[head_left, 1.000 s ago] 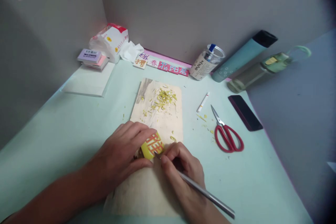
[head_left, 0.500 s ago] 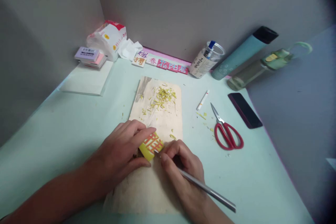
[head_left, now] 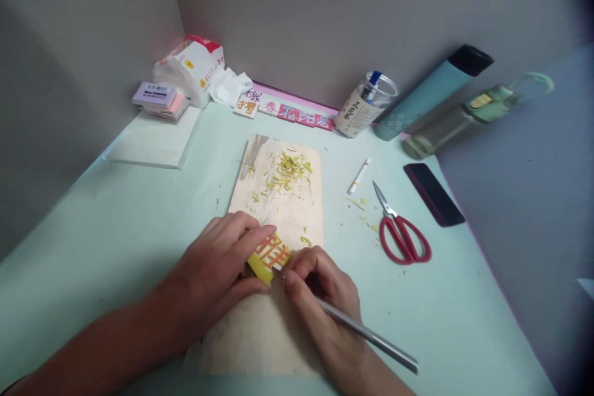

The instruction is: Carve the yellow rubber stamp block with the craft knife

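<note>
Between the thumb and fingers of my left hand (head_left: 227, 253) is a yellow carving block (head_left: 262, 268) with an orange-red character on its top face. My right hand (head_left: 322, 297) is closed round a silver-handled carving knife (head_left: 371, 339), held like a pen. Its blade tip meets the block's near right edge, beside the character. Both hands rest over a pale wooden board (head_left: 297, 216). Yellow shavings (head_left: 290, 170) lie heaped on the board's far half, with a few more scattered close to the block.
Right of the board lie red-handled scissors (head_left: 403, 238), a thin white stick (head_left: 359, 176) and a phone (head_left: 434, 194). Behind stand a clear cup with pens (head_left: 359, 112) and two bottles. Carved character tiles (head_left: 301, 116) line the back; a tissue pack (head_left: 195, 68) and stacked blocks (head_left: 155, 98) sit back left.
Hardly anything differs. The knife tip and the yellow block have shifted very slightly; both hands keep their hold.
</note>
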Available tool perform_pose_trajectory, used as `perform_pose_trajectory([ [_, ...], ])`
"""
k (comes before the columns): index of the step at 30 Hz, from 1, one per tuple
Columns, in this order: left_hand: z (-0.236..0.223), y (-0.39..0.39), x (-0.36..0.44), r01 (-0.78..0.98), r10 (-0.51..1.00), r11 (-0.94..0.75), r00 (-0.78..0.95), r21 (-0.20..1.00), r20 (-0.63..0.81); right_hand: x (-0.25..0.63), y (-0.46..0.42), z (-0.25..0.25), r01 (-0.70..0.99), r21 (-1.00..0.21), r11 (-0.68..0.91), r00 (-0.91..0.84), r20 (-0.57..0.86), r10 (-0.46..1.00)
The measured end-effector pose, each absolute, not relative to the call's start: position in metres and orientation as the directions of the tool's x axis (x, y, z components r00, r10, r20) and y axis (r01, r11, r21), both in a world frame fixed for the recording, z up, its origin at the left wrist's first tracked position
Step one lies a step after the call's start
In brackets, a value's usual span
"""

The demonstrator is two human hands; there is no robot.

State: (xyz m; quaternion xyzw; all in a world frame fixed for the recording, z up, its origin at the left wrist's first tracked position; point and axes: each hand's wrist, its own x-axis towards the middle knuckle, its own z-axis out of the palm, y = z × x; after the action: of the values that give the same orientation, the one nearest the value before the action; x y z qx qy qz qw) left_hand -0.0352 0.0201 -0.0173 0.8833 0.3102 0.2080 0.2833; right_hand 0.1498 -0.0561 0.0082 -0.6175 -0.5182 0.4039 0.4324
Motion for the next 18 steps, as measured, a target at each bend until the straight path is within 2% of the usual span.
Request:
perform_pose_trajectory([
  [4, -0.015, 0.020, -0.035, 0.441, 0.672, -0.641, 0.718, 0.628, 0.183, 0.151, -0.057, 0.006, 0.334, -0.942, -0.031, 0.105, 0.005, 0.994],
  [7, -0.014, 0.020, -0.034, 0.441, 0.672, -0.643, 0.718, 0.627, 0.184, 0.150, -0.059, 0.003, 0.436, -0.889, 0.140, 0.058, 0.182, 0.982],
  [11, -0.013, 0.020, -0.033, 0.440, 0.695, -0.614, 0.695, 0.655, 0.185, 0.148, -0.059, -0.001, 0.618, -0.641, 0.455, -0.130, 0.487, 0.863],
  [15, -0.012, 0.019, -0.032, 0.434, 0.715, -0.594, 0.670, 0.678, 0.198, 0.145, -0.058, -0.006, 0.764, -0.407, 0.501, -0.211, 0.576, 0.790],
  [18, -0.013, 0.019, -0.031, 0.441, 0.722, -0.590, 0.663, 0.677, 0.197, 0.144, -0.059, -0.007, 0.776, -0.368, 0.512, -0.231, 0.589, 0.774],
])
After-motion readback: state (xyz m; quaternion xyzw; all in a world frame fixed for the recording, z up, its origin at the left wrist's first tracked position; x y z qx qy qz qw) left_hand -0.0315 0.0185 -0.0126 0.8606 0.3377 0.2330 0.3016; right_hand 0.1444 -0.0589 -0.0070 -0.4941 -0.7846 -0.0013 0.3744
